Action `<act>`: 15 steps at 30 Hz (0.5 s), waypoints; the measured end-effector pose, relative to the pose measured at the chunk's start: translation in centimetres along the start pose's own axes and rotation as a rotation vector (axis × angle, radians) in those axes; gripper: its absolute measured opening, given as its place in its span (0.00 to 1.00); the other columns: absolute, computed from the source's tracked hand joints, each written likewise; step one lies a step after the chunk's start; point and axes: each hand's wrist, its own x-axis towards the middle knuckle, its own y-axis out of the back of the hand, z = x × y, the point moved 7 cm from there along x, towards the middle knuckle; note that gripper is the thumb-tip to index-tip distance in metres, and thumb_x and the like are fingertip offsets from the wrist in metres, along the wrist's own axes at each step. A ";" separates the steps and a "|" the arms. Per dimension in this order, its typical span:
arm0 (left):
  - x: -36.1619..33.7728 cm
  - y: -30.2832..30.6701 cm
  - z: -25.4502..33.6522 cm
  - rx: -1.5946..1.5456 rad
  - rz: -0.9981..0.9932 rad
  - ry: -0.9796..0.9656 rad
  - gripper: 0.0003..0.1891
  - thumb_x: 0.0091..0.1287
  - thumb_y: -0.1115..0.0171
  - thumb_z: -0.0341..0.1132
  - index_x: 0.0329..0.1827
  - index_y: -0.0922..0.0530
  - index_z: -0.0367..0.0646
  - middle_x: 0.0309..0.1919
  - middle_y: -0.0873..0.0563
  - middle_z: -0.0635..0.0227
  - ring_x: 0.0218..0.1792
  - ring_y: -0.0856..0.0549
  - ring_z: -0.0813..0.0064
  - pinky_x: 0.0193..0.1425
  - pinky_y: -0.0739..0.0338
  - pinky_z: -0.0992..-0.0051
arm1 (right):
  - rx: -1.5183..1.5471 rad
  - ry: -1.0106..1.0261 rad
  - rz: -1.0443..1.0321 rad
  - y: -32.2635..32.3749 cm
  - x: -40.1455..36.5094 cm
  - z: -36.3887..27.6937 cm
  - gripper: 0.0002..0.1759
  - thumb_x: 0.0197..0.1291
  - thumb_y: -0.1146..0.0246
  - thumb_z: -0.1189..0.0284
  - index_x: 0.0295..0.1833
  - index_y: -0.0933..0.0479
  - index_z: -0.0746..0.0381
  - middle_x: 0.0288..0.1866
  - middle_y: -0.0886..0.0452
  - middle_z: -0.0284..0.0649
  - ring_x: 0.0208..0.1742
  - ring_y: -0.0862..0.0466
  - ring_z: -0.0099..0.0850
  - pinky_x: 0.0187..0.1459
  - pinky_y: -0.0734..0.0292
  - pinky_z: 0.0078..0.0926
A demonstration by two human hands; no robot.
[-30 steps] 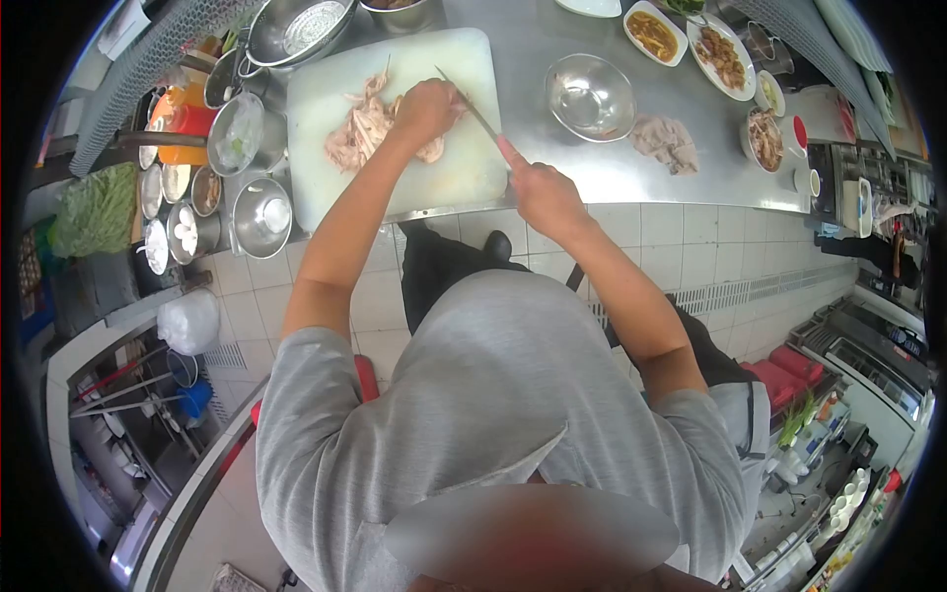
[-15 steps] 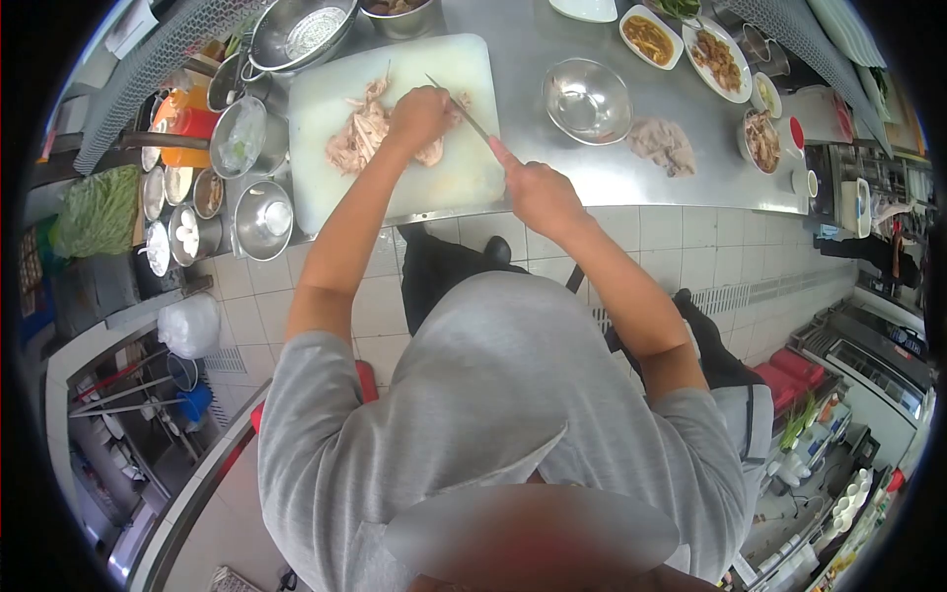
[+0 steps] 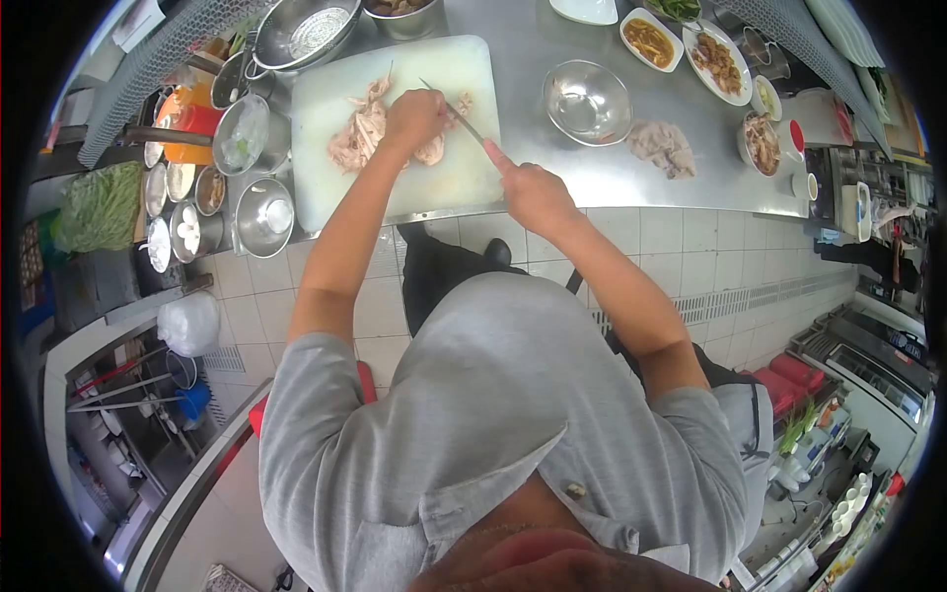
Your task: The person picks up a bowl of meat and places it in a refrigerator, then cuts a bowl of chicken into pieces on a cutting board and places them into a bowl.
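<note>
On a white cutting board [image 3: 454, 183] lies a pile of pale cooked meat [image 3: 357, 138], with small bits to its right. My left hand [image 3: 415, 120] is closed over the right part of the meat; its fingertips are hidden beneath it. A knife [image 3: 462, 122] is gripped by its handle in my right hand [image 3: 539, 197], one finger stretched along it. The blade slants up and left across the board, close against my left hand's fingers and over the meat's edge.
An empty steel bowl [image 3: 588, 103] and a crumpled cloth [image 3: 662, 148] lie right of the board. Dishes of food, including an oval plate [image 3: 717, 63], stand at the far right. Steel bowls and a pot [image 3: 251, 135] crowd the left. Another person stands at the right.
The knife has shifted slightly up and left with my right hand. My left hand has moved a little to the left, still over the meat.
</note>
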 end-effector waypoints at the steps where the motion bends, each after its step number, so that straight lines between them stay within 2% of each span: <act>1: -0.1 -0.2 0.0 -0.008 -0.016 0.017 0.09 0.58 0.25 0.37 0.37 0.11 0.45 0.35 0.08 0.59 0.38 0.09 0.56 0.45 0.16 0.60 | -0.004 -0.008 -0.010 -0.5 0.0 0.1 0.40 0.73 0.44 0.73 0.88 0.45 0.48 0.43 0.13 0.55 0.42 0.12 0.51 0.47 0.15 0.49; 4: -0.4 0.1 -0.1 -0.013 -0.055 0.041 0.16 0.59 0.22 0.44 0.41 0.14 0.44 0.36 0.09 0.59 0.43 0.09 0.55 0.47 0.17 0.56 | 0.009 0.002 -0.002 -0.4 0.6 0.4 0.40 0.73 0.43 0.73 0.88 0.45 0.48 0.42 0.14 0.55 0.41 0.12 0.51 0.46 0.15 0.49; 7: -1.4 1.5 0.7 -0.023 -0.065 0.079 0.20 0.59 0.22 0.45 0.45 0.18 0.42 0.37 0.09 0.58 0.43 0.09 0.54 0.47 0.17 0.56 | 0.062 0.041 0.056 0.3 0.6 0.8 0.40 0.73 0.43 0.73 0.88 0.46 0.49 0.41 0.14 0.56 0.42 0.12 0.51 0.46 0.15 0.50; 10: -2.3 2.2 0.5 0.007 -0.062 0.102 0.21 0.58 0.22 0.42 0.46 0.21 0.41 0.37 0.09 0.56 0.43 0.09 0.53 0.47 0.17 0.56 | 0.065 0.058 0.089 0.8 -0.2 0.2 0.40 0.73 0.44 0.73 0.88 0.46 0.49 0.40 0.14 0.55 0.41 0.12 0.51 0.46 0.15 0.50; 13: -2.3 2.0 -0.4 0.044 -0.065 0.071 0.20 0.52 0.20 0.39 0.43 0.19 0.41 0.35 0.09 0.61 0.39 0.09 0.59 0.46 0.15 0.61 | 0.054 0.047 0.093 1.5 -0.8 -0.6 0.41 0.71 0.44 0.75 0.88 0.46 0.49 0.40 0.14 0.54 0.40 0.12 0.51 0.45 0.15 0.50; 15: -2.3 1.8 -0.8 0.030 -0.065 0.080 0.20 0.52 0.20 0.39 0.44 0.19 0.41 0.36 0.08 0.61 0.39 0.09 0.59 0.46 0.15 0.61 | 0.041 0.049 0.091 1.4 -0.9 -1.1 0.43 0.69 0.43 0.76 0.88 0.46 0.49 0.39 0.14 0.54 0.38 0.12 0.52 0.44 0.15 0.49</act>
